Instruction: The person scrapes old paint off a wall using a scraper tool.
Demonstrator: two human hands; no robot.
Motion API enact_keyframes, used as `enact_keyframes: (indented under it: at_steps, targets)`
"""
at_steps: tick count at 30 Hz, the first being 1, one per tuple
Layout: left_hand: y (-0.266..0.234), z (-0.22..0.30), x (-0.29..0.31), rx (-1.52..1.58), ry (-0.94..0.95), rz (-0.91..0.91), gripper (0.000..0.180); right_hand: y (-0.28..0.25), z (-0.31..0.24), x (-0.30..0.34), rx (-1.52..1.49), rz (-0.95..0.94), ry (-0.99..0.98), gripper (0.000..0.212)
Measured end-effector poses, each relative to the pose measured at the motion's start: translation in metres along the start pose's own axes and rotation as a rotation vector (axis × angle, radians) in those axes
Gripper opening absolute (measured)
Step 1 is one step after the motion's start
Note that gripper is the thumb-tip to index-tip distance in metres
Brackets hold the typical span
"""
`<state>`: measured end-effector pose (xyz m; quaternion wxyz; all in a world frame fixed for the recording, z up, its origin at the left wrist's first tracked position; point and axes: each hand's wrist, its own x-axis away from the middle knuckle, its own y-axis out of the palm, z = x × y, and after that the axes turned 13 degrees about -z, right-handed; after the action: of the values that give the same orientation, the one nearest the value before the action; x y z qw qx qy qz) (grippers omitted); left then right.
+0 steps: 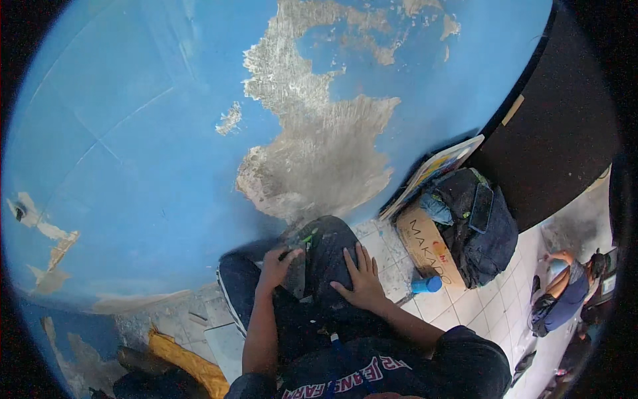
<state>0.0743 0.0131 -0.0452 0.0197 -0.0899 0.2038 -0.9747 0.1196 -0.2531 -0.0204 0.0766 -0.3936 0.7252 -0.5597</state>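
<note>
My left hand [272,269] is closed on a flat grey tool [297,274] with a dark handle. Its outline is hard to make out against my dark trousers [332,233], and its exact kind does not show clearly. A small green mark or object [309,236] lies close by on the trouser leg. With fingers spread, my right hand [364,279] rests flat on my other leg and holds nothing. Just ahead of my knees rises a blue wall [173,173], its paint gone over a large rough grey patch [319,153].
To the right stand a cardboard box [425,243] with dark cloth and a phone [481,207] on top, a blue bottle [426,285] and a leaning panel [435,169]. A person [565,292] sits farther right. Yellow-brown material [186,362] lies on the tiled floor [465,306] at lower left.
</note>
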Motion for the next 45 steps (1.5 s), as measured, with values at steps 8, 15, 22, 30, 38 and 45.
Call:
enact_keyframes:
  at_steps: [8, 15, 22, 30, 38, 45]
  targets:
    - [0.01, -0.02, -0.009, -0.156, 0.077, 0.178, 0.032, -0.002, -0.014, -0.054, 0.08, -0.014, 0.058, 0.094]
    - [0.013, -0.003, -0.013, 0.161, 0.011, 0.165, 0.025, -0.005, -0.011, -0.094, 0.029, -0.04, 0.143, 0.091]
    - [0.015, 0.007, -0.004, 0.281, -0.011, 0.216, 0.024, -0.012, -0.013, -0.122, -0.078, -0.067, 0.224, 0.082]
    - [0.014, 0.015, 0.007, 0.238, -0.014, 0.224, 0.025, -0.041, 0.031, -0.094, -1.703, -0.297, -0.396, 0.093]
    - [0.015, 0.014, 0.005, 0.315, -0.003, 0.204, 0.024, -0.066, 0.006, -0.053, -2.437, -0.463, -0.75, 0.096]
    - [0.021, 0.016, 0.006, 0.279, 0.144, 0.217, 0.024, -0.074, -0.012, -0.054, -2.067, -0.228, -0.498, 0.077]
